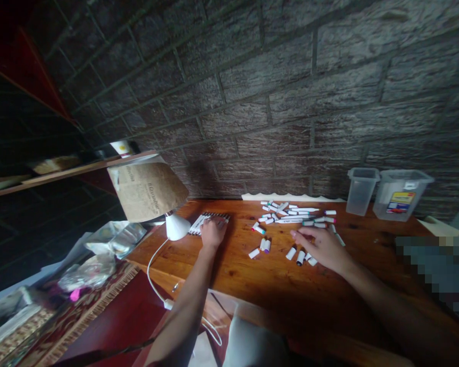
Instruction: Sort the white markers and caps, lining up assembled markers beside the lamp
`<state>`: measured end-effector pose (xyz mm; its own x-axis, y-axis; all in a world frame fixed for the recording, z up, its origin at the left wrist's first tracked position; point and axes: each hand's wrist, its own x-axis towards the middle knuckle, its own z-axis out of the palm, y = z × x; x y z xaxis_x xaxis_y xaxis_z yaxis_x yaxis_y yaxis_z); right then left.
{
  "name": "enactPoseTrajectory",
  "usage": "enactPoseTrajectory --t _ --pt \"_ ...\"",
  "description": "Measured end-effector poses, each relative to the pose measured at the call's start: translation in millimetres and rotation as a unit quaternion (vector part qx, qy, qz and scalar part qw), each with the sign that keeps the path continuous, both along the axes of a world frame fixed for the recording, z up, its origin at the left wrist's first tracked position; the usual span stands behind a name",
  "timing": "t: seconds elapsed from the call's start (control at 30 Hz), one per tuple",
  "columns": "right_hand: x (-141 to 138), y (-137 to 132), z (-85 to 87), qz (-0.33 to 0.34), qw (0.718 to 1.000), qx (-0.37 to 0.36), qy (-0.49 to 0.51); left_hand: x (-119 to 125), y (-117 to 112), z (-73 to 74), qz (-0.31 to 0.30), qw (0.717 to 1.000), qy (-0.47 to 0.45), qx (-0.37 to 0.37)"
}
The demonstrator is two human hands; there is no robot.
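My left hand rests on a neat row of white markers beside the lamp. Its fingertips are too small and hidden to show whether they grip one. Over the right part of the wooden desk hovers my right hand, thumb and fingers apart and nothing visible between them. Just below it lie several short white marker caps, one with a black end. Beyond it is a loose pile of white markers and caps with coloured ends. More caps lie between my hands, one purple-ended.
A lamp with a printed paper shade stands at the desk's left edge, its white cord hanging down in front. Two clear plastic containers stand at the back right. Behind the desk rises a dark brick wall; a shelf juts out at left.
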<state>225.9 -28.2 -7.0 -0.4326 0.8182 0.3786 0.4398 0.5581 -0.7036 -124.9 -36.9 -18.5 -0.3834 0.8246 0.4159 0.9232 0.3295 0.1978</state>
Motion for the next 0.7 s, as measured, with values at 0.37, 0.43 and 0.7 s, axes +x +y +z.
enactPoseTrajectory --t 0.37,0.43,0.7 --pt "-0.1 0.1 1.1 0.004 1.0 -0.006 -0.013 0.5 1.3 0.1 0.032 0.998 0.017 -0.048" --pt "-0.7 -0.1 1.1 0.008 1.0 0.001 -0.016 0.7 1.7 0.0 0.029 0.998 0.023 -0.056" --pt "0.4 -1.0 4.0 0.0 1.0 -0.003 -0.013 3.2 1.1 1.1 0.037 0.997 0.035 -0.057"
